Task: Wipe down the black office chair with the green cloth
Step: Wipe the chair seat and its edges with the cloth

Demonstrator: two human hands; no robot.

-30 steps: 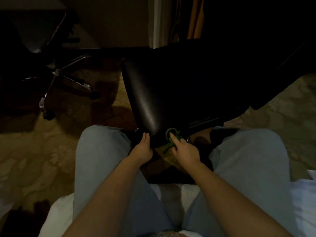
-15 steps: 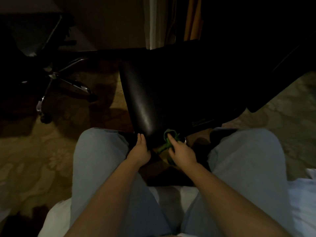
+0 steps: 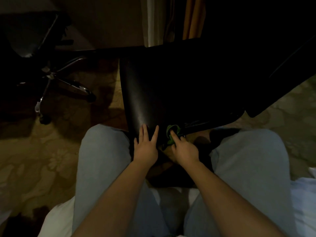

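A: Where's room opening up round the L hand [image 3: 145, 147]?
B: Not fwd. The black chair [image 3: 153, 93] is blocking there, fingers lying flat on it. Left knee [image 3: 102, 159] is crowding in just beside it, on its left.
A: & the R hand [image 3: 185, 151]?
B: It's pinching the green cloth [image 3: 173, 134], which is bunching vs. the chair's lower edge. Right knee [image 3: 248, 159] is sitting to its right, dark gap showing between.
A: Btwn the hands?
B: Narrow gap only.
A: Farther out?
B: Carpet [image 3: 34, 159] is lying bare past the left knee. 2nd chair's base [image 3: 68, 86] is standing well apart, far left.
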